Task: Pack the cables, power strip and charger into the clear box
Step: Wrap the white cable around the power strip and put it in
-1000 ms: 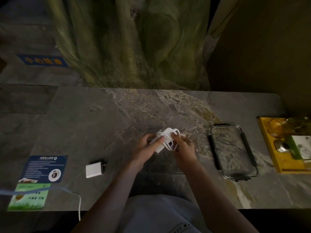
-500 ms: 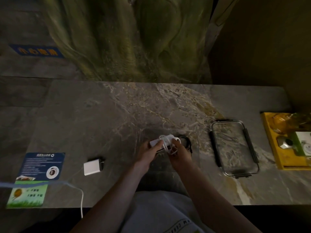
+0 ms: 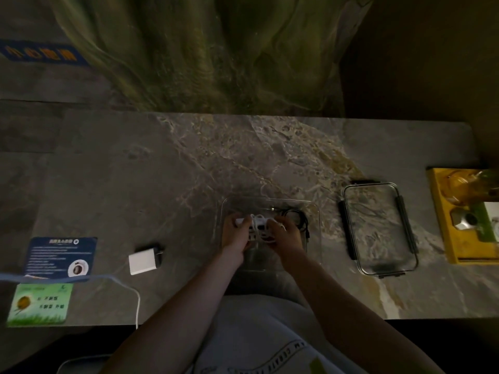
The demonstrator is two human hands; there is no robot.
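The person sits at a marble table (image 3: 135, 184) in dim light, and both hands are lowered into the clear box (image 3: 313, 238), which stands near the front edge of the table, in the middle. The left hand (image 3: 234, 237) and the right hand (image 3: 285, 236) hold together the white power strip (image 3: 256, 222); the fingers of each hand are curled around one end of it, the left hand on the left end and the right hand on the right end. The white cord of the strip is wound in loops around its body. The strip is inside the walls of the box, but it is not possible to tell if it already touches the bottom. Behind the right hand, in the far right part of the box, lies a black cable (image 3: 298, 215) in a loose coil. The white charger (image 3: 142, 261) lies on the table to the left of the box, well apart from it, with its dark plug end pointing to the far right. The clear lid (image 3: 378, 225) with black clips lies flat on the table to the right of the box, not touching it. Further right there is a yellow tray (image 3: 442, 233) with some small things on it. At the left edge lie a blue card (image 3: 59, 256) and, nearer to the person, a green card (image 3: 40, 303); a thin white cable (image 3: 136, 295) runs beside them and goes down over the front edge of the table.
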